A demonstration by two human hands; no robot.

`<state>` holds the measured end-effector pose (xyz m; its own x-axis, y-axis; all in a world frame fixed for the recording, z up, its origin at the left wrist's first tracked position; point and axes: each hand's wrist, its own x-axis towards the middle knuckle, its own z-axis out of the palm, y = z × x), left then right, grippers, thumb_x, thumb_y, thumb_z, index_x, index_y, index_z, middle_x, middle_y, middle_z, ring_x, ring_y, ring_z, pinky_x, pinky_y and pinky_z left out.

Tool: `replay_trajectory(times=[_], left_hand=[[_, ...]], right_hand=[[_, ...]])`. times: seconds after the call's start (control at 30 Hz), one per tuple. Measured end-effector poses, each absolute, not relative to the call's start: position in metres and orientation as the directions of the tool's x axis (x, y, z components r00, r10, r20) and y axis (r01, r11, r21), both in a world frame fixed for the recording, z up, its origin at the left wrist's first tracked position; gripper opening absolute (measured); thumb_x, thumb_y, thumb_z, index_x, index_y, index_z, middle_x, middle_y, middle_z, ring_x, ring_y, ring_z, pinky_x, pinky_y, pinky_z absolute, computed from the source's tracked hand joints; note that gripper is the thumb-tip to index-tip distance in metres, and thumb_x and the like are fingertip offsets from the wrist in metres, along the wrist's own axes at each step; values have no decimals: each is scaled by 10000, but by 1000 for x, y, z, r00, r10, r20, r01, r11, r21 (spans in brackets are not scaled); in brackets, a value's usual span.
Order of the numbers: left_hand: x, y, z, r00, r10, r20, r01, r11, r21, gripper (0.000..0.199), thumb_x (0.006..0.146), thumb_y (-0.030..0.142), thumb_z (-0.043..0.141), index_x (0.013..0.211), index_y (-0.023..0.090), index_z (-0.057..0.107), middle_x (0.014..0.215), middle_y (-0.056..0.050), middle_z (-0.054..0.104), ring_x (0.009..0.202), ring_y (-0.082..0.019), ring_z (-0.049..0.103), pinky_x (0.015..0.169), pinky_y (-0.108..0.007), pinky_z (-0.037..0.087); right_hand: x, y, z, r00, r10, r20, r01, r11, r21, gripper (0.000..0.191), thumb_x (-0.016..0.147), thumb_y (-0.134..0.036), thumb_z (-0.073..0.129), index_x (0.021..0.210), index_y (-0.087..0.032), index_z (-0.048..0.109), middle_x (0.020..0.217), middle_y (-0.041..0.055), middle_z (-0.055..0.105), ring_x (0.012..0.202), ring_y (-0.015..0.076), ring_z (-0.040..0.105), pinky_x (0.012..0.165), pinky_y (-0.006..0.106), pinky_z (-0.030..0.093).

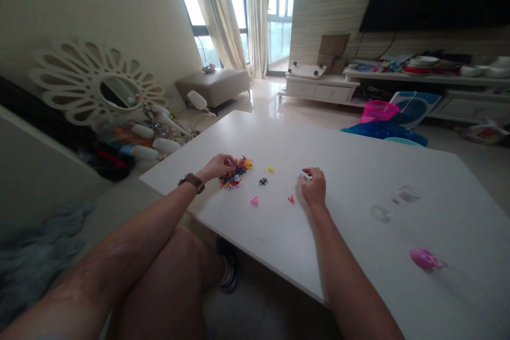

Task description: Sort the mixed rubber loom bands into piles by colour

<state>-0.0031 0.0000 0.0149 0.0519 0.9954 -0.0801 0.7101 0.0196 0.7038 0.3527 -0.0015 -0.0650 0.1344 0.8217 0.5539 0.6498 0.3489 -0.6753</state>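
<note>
A heap of small multicoloured bands [236, 174] lies on the left part of the white table [274, 135]. My left hand [219, 166], with a brown watch [192, 183] on its wrist, touches the heap's left edge, its fingers bent together; what they pinch is too small to name. Right of the heap are small groups of yellow [271, 169], black [263, 181], pink [254, 201] and red bands [291, 199]. My right hand [313, 183] rests on the table beyond the red ones, its thumb and fingers closed round something small and light blue [306, 176].
On the table's right side lie a clear container [408, 194], a clear round piece [381, 213] and a pink object [425, 258]. A pink basket [379, 111] stands past the far edge. A decorative mirror [119, 91] leans at the left.
</note>
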Motion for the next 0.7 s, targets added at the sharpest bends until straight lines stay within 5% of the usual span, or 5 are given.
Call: replay_trajectory(times=[0.3,0.7], left_hand=[[-6,3,8,33,994,-108,663,59,746,358,662,453,743,853,153,703,712,-68,729,637,-179,656,546,-237,435],[6,0,11,111,993,-30,700,-57,712,375,707,499,731,814,140,722,591,-5,622,537,-112,514,485,-219,338]], right_hand=[[353,-2,-65,127,819,559,656,353,-667,166,776,-166,526,871,-183,661,878,70,617,869,231,550,754,349,459],[342,-11,-55,63,805,590,653,414,-634,112,830,-203,555,864,-197,661,889,72,631,893,246,555,829,387,461]])
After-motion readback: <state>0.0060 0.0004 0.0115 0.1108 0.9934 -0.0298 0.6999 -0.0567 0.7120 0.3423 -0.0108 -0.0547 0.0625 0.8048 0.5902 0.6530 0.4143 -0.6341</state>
